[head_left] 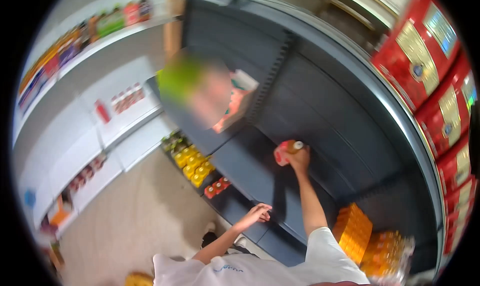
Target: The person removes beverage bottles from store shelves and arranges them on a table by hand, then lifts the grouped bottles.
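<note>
My right hand [299, 158] is wrapped around a bottle [283, 154] with a pinkish-red body and a white cap, just over the dark grey shelf [245, 158]. The bottle looks tilted; whether its base touches the shelf I cannot tell. Close to the shelf's front edge is my left hand [256, 215], holding nothing, its fingers loosely stretched. Small red bottles [216, 187] with pale caps stand on a lower level, left of that hand.
Yellow bottles [192, 163] stand in rows low on the left. A blurred person [200, 91] is beside an open carton [240, 98]. Orange packs [353, 231] and wrapped orange bottles [387, 253] sit at lower right. Red bags [412, 56] line the right; white shelving [115, 136] stands left.
</note>
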